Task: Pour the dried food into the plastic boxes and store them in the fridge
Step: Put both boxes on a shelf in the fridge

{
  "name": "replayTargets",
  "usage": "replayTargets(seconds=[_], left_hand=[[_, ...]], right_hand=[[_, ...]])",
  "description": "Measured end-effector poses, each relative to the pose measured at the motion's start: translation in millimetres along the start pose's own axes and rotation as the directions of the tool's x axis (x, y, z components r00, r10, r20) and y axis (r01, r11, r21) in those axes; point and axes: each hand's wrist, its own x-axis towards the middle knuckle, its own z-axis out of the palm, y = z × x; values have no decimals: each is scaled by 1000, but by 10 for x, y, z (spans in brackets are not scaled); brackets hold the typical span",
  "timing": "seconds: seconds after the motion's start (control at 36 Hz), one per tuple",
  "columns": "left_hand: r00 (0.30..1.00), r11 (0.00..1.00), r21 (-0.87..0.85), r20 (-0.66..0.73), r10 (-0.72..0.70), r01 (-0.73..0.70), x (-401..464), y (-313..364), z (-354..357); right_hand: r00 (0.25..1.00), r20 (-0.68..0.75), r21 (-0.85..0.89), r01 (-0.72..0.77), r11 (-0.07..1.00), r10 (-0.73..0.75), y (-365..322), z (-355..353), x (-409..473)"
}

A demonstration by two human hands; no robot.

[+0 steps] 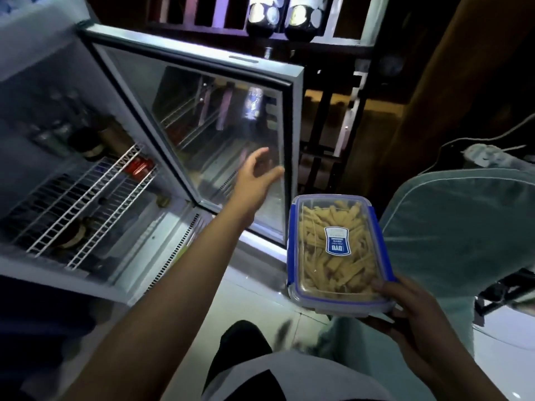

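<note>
With our right hand (417,311) gripping the filled box (337,250) and left hand (257,175) spread at the fridge door (202,111), we next shelve it left.

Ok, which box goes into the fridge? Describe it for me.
Start at the open fridge door; just right of its lower corner, the right hand grips a clear plastic box. It has a blue-rimmed lid with a blue label, and pale dried strips inside.
</note>
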Motion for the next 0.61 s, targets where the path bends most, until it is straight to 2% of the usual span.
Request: replayTargets(seconds=[0.06, 0.11, 0.25, 0.33, 0.47, 0.61], left_hand=[[997, 999, -11, 68, -48, 49, -410, -125, -276], [990, 990, -61, 69, -126, 131, -803, -248, -542], [965, 961, -140, -83, -251, 238, -1500, -565, -1156], [946, 952, -208, -186, -266, 226, -1673, -584, -1526], [936, 947, -268, -251, -247, 178, -1691, -538, -2152], [888, 943, -317, -397, -233, 106, -1559, -574, -2697]], right_hand=[[998, 56, -49, -15, 999, 18, 0, 189, 102], [991, 126, -105, -29, 994, 42, 11, 423, 209], [966, 232, -221, -63, 973, 116, 103, 1188, 490], [955, 260, -252, -79, 964, 146, 191, 1717, 618], [884, 407, -355, -79, 932, 230, 299, 2662, 732], [853, 473, -393, -23, 919, 223, 474, 3422, 909]])
